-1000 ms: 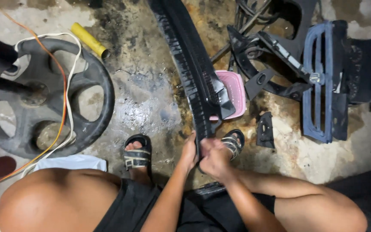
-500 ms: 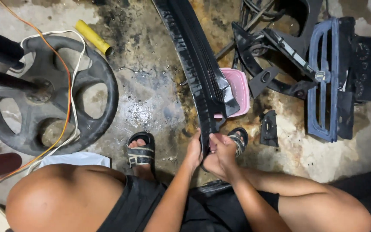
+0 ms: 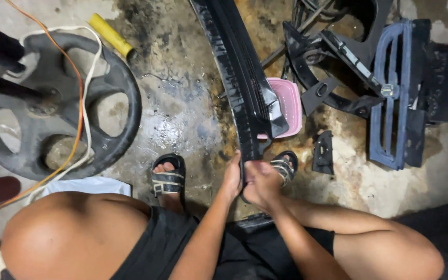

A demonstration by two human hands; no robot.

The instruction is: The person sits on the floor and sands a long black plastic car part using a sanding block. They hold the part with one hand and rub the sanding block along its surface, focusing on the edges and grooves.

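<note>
You are keeping both hands closed on the near end of the long black trim strip (image 3: pixel 245 88), left hand (image 3: pixel 232 179) and right hand (image 3: pixel 260 182) now pressed closer together, while the strip is still running across the floor (image 3: pixel 182 114) past the pink tub (image 3: pixel 290 103).

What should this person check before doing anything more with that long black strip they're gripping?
1. Both hands on the long black strip: ok, left hand and right hand clasp its near end.
2. Fingers fully closed: cannot tell.
3. Strip's far end free: cannot tell, it leaves the picture.
4. Pink tub clear of the strip: not ok, the strip overlaps it.
5. Feet steady: ok, both sandals flat on the floor.
</note>
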